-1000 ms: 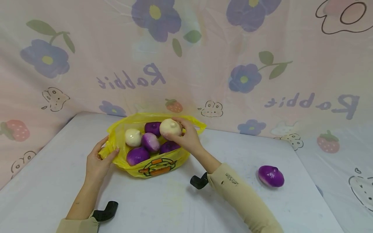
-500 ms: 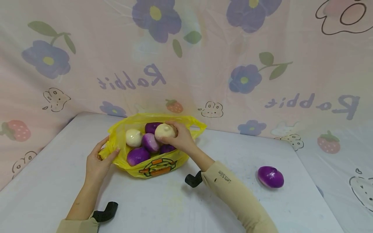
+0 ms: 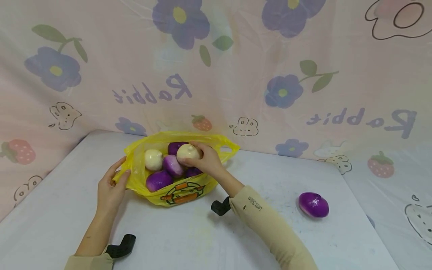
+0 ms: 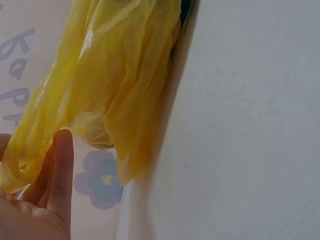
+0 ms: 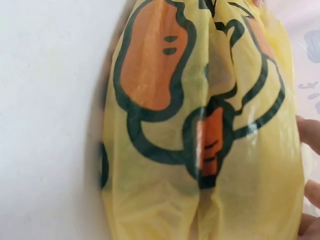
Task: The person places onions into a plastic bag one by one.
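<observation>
A yellow plastic bag (image 3: pixel 141 189) stands with its mouth spread in the head view. Inside it lie a white onion (image 3: pixel 153 159), a purple-and-white onion (image 3: pixel 173 165) and several purple onions (image 3: pixel 159 180). My right hand (image 3: pixel 210 161) grips a second white onion (image 3: pixel 188 154) in the bag's mouth, over the others. On the left side, my left hand (image 3: pixel 112 191) holds the bag's edge. The left wrist view shows the fingers in a fold of the yellow plastic (image 4: pixel 115 75), the thumb upright beside it. The bag's printed side (image 5: pixel 240 190) hides most of the right hand in the right wrist view.
A lone purple onion (image 3: pixel 314 205) lies on the white table (image 3: pixel 270 172), to the right of the bag. A patterned pink cloth (image 3: pixel 216 90) hangs behind the table. Black angled pieces (image 3: pixel 122 245) stick out from both wrists.
My right hand has moved left and slightly down with the white onion, deeper over the bag's contents. My left hand has shifted a little to the left at the bag's edge.
</observation>
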Demonstrator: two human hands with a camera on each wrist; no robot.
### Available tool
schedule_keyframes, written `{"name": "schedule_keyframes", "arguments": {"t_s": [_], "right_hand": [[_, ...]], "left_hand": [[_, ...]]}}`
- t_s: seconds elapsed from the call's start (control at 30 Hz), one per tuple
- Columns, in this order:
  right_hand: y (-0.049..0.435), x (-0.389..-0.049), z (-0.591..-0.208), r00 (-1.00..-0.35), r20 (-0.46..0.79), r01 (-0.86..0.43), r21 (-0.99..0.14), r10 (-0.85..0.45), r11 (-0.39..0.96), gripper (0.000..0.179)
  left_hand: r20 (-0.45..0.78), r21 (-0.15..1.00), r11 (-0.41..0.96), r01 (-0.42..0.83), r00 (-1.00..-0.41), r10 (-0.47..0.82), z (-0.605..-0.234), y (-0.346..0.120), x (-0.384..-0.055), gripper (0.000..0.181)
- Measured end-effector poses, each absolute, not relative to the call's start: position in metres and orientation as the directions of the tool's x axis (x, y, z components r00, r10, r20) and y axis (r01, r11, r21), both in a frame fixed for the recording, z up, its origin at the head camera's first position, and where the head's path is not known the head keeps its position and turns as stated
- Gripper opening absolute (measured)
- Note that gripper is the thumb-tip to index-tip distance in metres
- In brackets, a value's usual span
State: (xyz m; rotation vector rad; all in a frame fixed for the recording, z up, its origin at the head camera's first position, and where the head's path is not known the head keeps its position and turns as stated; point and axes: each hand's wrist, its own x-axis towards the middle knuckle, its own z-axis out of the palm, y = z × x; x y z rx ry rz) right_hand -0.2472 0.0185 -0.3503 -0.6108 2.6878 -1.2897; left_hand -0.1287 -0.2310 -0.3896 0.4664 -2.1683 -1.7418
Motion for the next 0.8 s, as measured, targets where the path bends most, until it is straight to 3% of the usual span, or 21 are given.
{"name": "schedule_keyframes", "arguments": {"t_s": [0.2,0.5,0.8], "right_hand": [[0.0161,-0.2479,-0.3507,-0.918,0.084,-0.308,-0.767,-0.389,0.563,0.065],[0.0097,-0.2459,-0.3525,-0.929,0.099,-0.315,-0.714,-0.356,0.625,0.066],[0.0093,-0.2475,-0.3562,-0.913,0.121,-0.359,-0.688,-0.389,0.631,0.066]], "left_hand": [[0.085,0.979,0.205,-0.006,-0.899,-0.430,-0.3911,-0.2309,-0.1279,0.051],[0.217,0.939,0.330,0.096,-0.911,-0.352,-0.3938,-0.2315,-0.1259,0.053],[0.191,0.956,0.283,0.084,-0.907,-0.375,-0.3899,-0.2303,-0.1246,0.052]]}}
